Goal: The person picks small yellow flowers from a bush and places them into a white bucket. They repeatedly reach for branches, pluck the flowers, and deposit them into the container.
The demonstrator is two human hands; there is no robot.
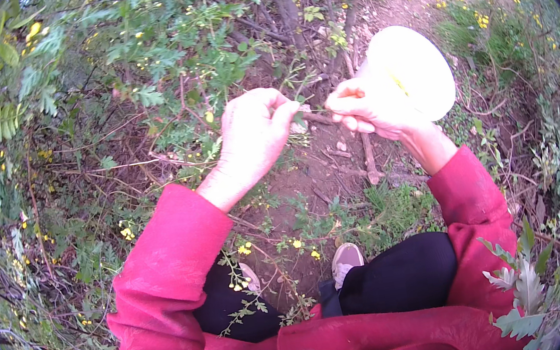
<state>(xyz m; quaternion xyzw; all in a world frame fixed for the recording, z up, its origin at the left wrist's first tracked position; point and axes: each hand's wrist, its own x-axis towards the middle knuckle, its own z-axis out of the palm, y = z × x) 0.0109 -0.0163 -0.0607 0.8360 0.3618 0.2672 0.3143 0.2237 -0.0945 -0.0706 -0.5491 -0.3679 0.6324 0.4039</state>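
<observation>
My left hand pinches a thin green plant stem between thumb and fingertips, left of the picture's middle. Facing it at a short distance, my right hand has its thumb and index finger pressed together at the stem's other side, its remaining fingers curled. A white, overexposed round container is just beyond my right hand and wrist; small yellow bits show at its inner side. Leafy sprigs with small buds hang around and below my left hand.
Dense green shrubs with yellow flowers spread over the left and top. A woody stick lies on the brown soil below my right hand. Flowering sprigs cross before my shoes. A lobed leafy branch pokes in at lower right.
</observation>
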